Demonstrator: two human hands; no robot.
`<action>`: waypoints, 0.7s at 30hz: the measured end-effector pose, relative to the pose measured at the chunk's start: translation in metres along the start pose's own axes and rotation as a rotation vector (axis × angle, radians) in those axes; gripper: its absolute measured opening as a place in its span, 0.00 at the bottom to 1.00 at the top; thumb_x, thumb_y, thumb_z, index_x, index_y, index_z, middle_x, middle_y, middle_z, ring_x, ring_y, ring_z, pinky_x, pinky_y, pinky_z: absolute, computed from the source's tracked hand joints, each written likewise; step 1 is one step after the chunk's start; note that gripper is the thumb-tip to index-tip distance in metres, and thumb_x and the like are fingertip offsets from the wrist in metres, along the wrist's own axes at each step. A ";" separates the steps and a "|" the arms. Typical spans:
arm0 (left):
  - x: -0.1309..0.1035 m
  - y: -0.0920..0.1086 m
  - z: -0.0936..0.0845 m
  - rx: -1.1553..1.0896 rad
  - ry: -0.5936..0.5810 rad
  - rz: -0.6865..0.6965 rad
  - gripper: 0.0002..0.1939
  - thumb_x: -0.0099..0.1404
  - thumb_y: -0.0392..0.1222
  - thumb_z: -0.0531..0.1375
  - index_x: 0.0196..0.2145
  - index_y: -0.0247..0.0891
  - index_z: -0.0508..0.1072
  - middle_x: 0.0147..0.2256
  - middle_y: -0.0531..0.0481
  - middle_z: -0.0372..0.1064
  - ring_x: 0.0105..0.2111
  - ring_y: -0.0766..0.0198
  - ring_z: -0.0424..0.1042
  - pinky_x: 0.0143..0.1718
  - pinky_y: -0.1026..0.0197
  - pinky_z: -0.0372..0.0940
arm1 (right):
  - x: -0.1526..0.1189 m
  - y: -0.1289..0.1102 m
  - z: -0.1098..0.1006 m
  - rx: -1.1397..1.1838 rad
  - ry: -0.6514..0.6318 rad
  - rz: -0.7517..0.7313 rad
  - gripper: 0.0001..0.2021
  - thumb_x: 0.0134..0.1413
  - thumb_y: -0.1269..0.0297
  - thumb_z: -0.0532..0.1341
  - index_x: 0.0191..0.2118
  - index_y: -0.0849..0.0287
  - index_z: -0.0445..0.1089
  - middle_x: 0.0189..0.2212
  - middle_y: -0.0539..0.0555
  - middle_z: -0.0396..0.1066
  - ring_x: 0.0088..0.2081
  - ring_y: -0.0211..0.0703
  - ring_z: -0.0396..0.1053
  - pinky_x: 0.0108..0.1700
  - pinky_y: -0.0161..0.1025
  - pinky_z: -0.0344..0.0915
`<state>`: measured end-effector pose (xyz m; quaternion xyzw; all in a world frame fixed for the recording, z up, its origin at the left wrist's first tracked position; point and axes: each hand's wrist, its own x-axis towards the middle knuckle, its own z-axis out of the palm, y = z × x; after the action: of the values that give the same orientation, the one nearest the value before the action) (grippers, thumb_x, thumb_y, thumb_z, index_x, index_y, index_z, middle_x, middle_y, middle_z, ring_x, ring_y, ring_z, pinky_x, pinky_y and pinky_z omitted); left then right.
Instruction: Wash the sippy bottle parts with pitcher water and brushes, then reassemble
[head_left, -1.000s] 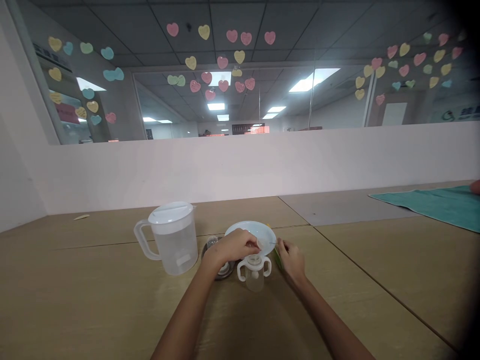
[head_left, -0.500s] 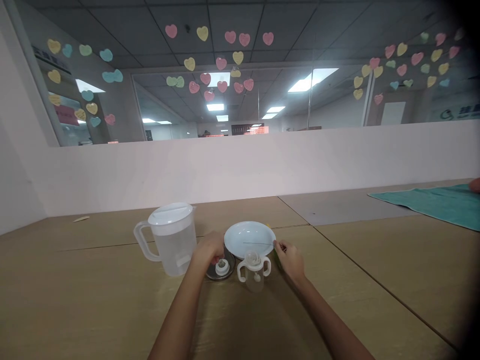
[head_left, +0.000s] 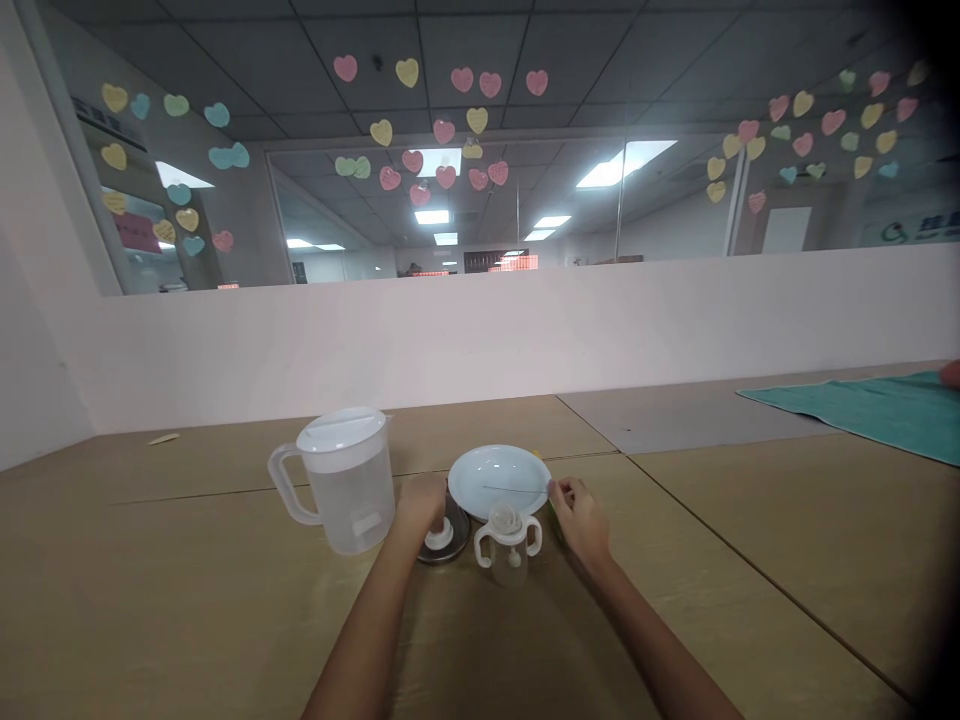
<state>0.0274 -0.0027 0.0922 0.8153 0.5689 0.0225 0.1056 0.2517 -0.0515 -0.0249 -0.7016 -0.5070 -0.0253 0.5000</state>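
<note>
- Just left of the bowl (head_left: 484, 462), your left hand (head_left: 421, 503) hangs over the small dark tray (head_left: 460, 540), right at the white ring-shaped piece (head_left: 439, 537); cannot tell if its fingers have closed on it, the back of the hand hides them.
- At the bowl's right edge, your right hand (head_left: 583, 520) pinches a thin rod (head_left: 516, 490), thumb and finger together; the far end reaches over the bowl.
- Two-handled cup (head_left: 508, 563) stands upright before the bowl, between your forearms, touched by neither hand.
- Left, my judgement: grip the piece by its sides, lift straight up, lest the tray slide.
- Right: hold the rod level and clear of the cup's top.
- Pose: both forearms reach forward; left fingers angle down, right hand low beside the bowl.
- Jug (head_left: 352, 500) close on your left; mind it.
</note>
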 end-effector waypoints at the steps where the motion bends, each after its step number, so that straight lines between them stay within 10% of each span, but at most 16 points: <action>1: -0.004 0.000 -0.006 0.046 0.028 -0.016 0.07 0.37 0.30 0.65 0.18 0.34 0.72 0.24 0.41 0.72 0.32 0.49 0.72 0.34 0.55 0.64 | 0.000 0.000 0.000 0.003 0.058 -0.043 0.19 0.56 0.50 0.47 0.31 0.59 0.67 0.31 0.56 0.70 0.35 0.46 0.65 0.36 0.38 0.56; 9: -0.051 0.038 -0.039 0.217 0.451 0.334 0.08 0.62 0.41 0.51 0.36 0.38 0.68 0.37 0.46 0.69 0.36 0.61 0.69 0.35 0.62 0.60 | -0.010 -0.014 -0.007 0.073 0.298 -0.371 0.12 0.58 0.61 0.49 0.38 0.60 0.66 0.36 0.56 0.69 0.39 0.45 0.64 0.42 0.45 0.57; 15: -0.072 0.085 -0.019 0.325 0.344 0.621 0.07 0.63 0.38 0.51 0.37 0.37 0.67 0.38 0.47 0.68 0.36 0.62 0.68 0.34 0.63 0.60 | -0.029 -0.034 -0.005 0.223 0.396 -0.772 0.31 0.50 0.60 0.56 0.59 0.65 0.48 0.50 0.66 0.60 0.52 0.55 0.60 0.48 0.53 0.61; 21: -0.068 0.093 -0.010 0.273 0.328 0.704 0.08 0.65 0.38 0.48 0.36 0.36 0.67 0.35 0.47 0.68 0.32 0.64 0.67 0.29 0.64 0.58 | -0.031 -0.032 0.002 0.217 0.498 -0.724 0.24 0.54 0.65 0.54 0.57 0.61 0.52 0.44 0.61 0.67 0.46 0.47 0.67 0.43 0.43 0.69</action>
<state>0.0877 -0.0954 0.1257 0.9522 0.2625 0.1112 -0.1100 0.2121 -0.0715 -0.0211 -0.3952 -0.5836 -0.3135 0.6363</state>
